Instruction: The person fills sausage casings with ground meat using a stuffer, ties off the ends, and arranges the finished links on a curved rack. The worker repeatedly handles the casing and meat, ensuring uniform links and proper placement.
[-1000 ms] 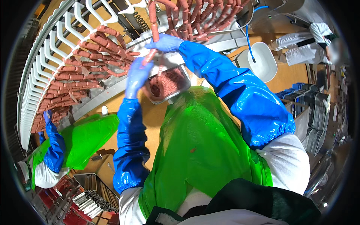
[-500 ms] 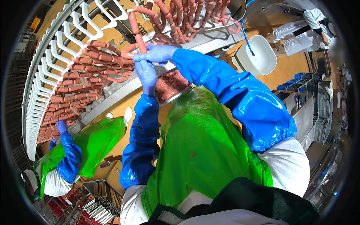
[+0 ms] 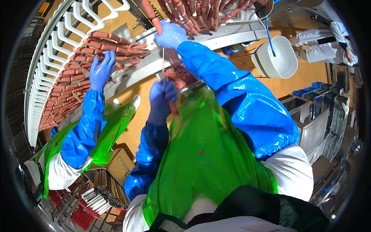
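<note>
My right hand [image 3: 170, 34], in a purple glove, is closed around the lower end of a linked sausage [image 3: 156, 25] hanging from above. A thin pale strand of sausage casing [image 3: 163, 62] runs taut from it down to my left hand [image 3: 160, 99]. That hand, also gloved, is closed on the strand in front of my green apron [image 3: 216, 154]. A blurred pinkish-brown piece [image 3: 173, 109] hangs beside its fingers; whether it is sausage meat is unclear. Under the strand sits a tray of ground meat [image 3: 181, 77].
To the left, sausage links [image 3: 73, 91] hang in rows on a rack with white hooks [image 3: 58, 48]. A co-worker's open gloved hand [image 3: 102, 71] reaches beside them. More sausages [image 3: 197, 15] lie ahead above a metal ledge [image 3: 239, 35]. A white bin [image 3: 276, 58] stands right.
My hands have parted: the left has come down toward my apron, stretching the casing, while the right moved slightly up and right. The co-worker's hand has risen along the rack toward me.
</note>
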{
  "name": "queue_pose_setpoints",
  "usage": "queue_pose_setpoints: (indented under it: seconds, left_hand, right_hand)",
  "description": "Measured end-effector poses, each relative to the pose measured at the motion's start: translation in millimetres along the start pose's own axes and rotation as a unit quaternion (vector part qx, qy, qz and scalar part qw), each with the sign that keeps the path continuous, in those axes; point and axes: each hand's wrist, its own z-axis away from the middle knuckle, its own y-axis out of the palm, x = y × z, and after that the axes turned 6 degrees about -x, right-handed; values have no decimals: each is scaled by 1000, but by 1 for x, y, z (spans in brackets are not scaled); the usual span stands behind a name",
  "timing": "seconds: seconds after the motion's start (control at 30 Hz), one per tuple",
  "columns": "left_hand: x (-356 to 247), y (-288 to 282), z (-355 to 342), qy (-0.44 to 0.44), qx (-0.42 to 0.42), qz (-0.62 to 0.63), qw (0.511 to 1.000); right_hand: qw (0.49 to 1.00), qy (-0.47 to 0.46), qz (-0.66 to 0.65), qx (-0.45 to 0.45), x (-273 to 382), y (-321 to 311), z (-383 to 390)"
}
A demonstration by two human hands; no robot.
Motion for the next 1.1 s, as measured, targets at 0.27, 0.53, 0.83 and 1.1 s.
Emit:
queue_pose_setpoints:
  seconds: [0.27, 0.53, 0.83, 1.1]
  left_hand:
    - [25, 24, 3, 324, -62, -558, 761]
    - [-67, 26, -61, 205, -170, -647, 714]
    - [-93, 65, -65, 337, -5, -713, 615]
    - [-102, 10, -90, 368, -84, -720, 582]
  right_hand:
    - [979, -19, 25, 202, -27, -2, -44]
    - [895, 85, -270, 344, 9, -52, 22]
    - [854, 198, -432, 212, -19, -47, 30]
    - [838, 84, -537, 45, -11, -20, 40]
